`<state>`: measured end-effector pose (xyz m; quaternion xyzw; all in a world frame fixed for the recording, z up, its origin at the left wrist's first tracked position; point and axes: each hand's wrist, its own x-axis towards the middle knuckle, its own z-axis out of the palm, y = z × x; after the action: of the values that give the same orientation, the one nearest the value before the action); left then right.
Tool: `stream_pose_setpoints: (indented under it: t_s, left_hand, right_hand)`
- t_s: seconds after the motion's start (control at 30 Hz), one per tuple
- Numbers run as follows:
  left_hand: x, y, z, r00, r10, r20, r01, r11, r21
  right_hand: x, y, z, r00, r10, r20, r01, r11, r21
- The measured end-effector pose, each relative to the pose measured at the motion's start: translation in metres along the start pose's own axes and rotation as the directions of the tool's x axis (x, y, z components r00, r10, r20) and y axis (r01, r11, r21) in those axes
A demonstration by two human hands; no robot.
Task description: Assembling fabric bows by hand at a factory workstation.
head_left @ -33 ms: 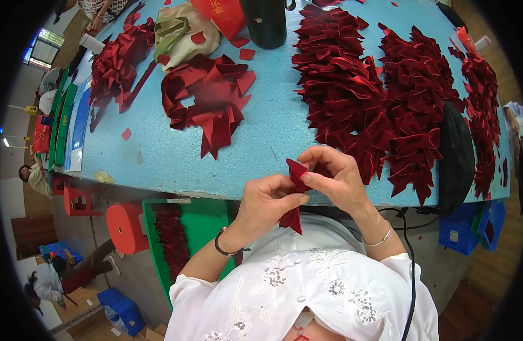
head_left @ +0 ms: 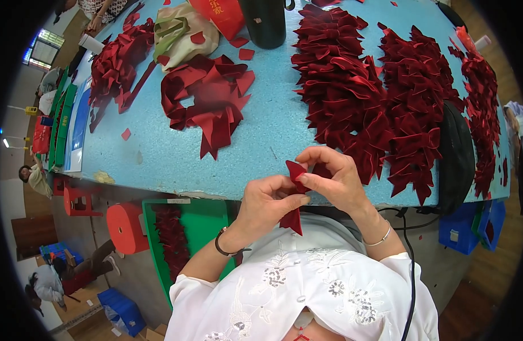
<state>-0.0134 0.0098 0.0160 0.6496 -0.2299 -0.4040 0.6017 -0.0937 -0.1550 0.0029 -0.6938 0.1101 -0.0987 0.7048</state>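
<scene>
Just off the table's front edge, both hands pinch one dark red velvet ribbon piece [head_left: 291, 220]. My left hand [head_left: 267, 199] is closed on its middle, thumb pressed toward the fingertips. My right hand [head_left: 334, 175] grips the upper part between thumb and bent fingers. One pointed end sticks up between the hands; a notched tail hangs below my left thumb. The fingers cover the ribbon's middle, so its fold is hidden. Beyond my hands to the left lies a loose heap of red ribbon strips [head_left: 213, 122]. Rows of finished-looking velvet bows [head_left: 341, 85] lie to the right.
The blue table [head_left: 256, 142] also bears a dark tumbler [head_left: 263, 23], a cream cloth bag [head_left: 187, 34], another ribbon heap [head_left: 116, 68] and a black bag [head_left: 457, 159] at its right edge. A green bin [head_left: 202, 221] with bows stands beside my left arm, near a red stool [head_left: 126, 228].
Hardly anything differs: the fingers of my right hand have shifted very slightly on the ribbon. Both hands keep their hold.
</scene>
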Motion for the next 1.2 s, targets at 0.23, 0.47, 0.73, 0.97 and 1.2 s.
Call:
stream_pose_setpoints:
  t_s: [0.23, 0.47, 0.73, 0.97, 1.2]
  left_hand:
    - [0.002, 0.002, -0.001, 0.995, -0.095, -0.018, 0.093, 0.992, -0.08]
    - [0.004, 0.002, -0.005, 0.984, -0.171, 0.043, 0.175, 0.976, -0.129]
    - [0.01, 0.011, -0.004, 0.987, -0.148, 0.058, 0.152, 0.986, -0.072]
    - [0.008, 0.002, -0.011, 0.991, -0.133, 0.014, 0.133, 0.991, -0.013]
    - [0.007, 0.01, -0.01, 0.996, -0.089, 0.008, 0.088, 0.99, 0.11]
  right_hand:
    - [0.003, -0.002, -0.005, 0.999, -0.025, -0.02, 0.022, 0.991, -0.132]
    - [0.006, 0.008, -0.011, 0.993, -0.097, 0.072, 0.102, 0.993, -0.066]
    - [0.008, 0.013, 0.005, 0.975, -0.211, -0.074, 0.198, 0.968, -0.155]
    - [0.012, 0.023, 0.007, 0.927, -0.339, -0.158, 0.266, 0.895, -0.359]
    - [0.01, 0.013, 0.008, 0.991, 0.049, -0.125, -0.04, 0.996, 0.075]
